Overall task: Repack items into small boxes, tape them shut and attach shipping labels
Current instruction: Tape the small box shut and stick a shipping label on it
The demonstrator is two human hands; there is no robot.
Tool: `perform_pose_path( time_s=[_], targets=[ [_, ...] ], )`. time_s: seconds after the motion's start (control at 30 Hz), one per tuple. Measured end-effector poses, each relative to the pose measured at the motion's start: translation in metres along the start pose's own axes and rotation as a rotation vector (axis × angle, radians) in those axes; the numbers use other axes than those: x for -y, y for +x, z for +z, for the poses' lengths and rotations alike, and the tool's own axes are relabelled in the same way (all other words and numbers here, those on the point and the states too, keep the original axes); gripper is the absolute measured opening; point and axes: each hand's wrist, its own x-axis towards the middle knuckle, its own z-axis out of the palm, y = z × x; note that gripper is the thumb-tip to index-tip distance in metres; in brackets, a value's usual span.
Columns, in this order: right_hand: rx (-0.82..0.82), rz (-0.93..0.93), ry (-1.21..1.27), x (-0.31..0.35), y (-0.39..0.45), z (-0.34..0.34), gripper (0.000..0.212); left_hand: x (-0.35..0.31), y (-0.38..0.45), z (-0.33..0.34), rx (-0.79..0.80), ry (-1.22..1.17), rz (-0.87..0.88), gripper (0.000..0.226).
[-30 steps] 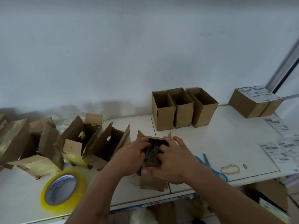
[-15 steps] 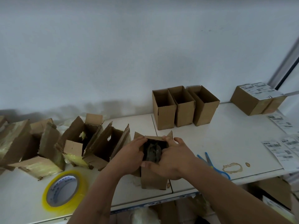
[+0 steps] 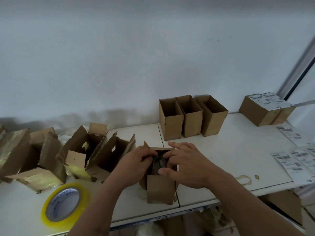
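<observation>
A small upright cardboard box [image 3: 160,189] stands near the table's front edge with its top flaps open. A dark wrapped item [image 3: 159,163] sits in its mouth, partly sunk inside. My left hand [image 3: 134,166] grips the box's left rim, its fingertips curled over into the opening. My right hand [image 3: 185,167] holds the item from the right, with the thumb on its near side and fingers on its far side. The index finger lies straight above the far rim.
Three open boxes [image 3: 190,116] stand in a row at the back. Labelled boxes [image 3: 262,109] sit far right, with loose shipping labels [image 3: 293,160] in front of them. A yellow tape roll [image 3: 64,203] lies front left. Torn used boxes [image 3: 95,150] crowd the left.
My right hand has loosened and spread over the box top, index finger now straight. The dark item sits a little lower. My right forearm now covers the blue scissors.
</observation>
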Motion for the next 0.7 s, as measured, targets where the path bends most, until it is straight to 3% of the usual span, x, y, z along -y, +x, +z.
perform_pose_path(
  time_s=[0.1,0.3,0.47,0.7],
  targets=[
    [-0.014,0.035,0.036,-0.003,-0.005,0.000,0.047,-0.002,0.001,0.004,-0.016,0.067,0.090,0.044],
    [-0.029,0.100,0.096,-0.014,-0.014,0.007,0.041,-0.001,0.001,0.006,0.215,0.211,0.066,0.077],
    [-0.021,0.123,0.224,-0.014,-0.019,0.011,0.054,-0.006,0.001,0.003,0.221,0.338,0.028,0.092],
    [-0.083,0.123,0.424,-0.017,-0.015,0.025,0.071,-0.005,0.002,0.006,0.172,0.106,0.034,0.101]
  ],
)
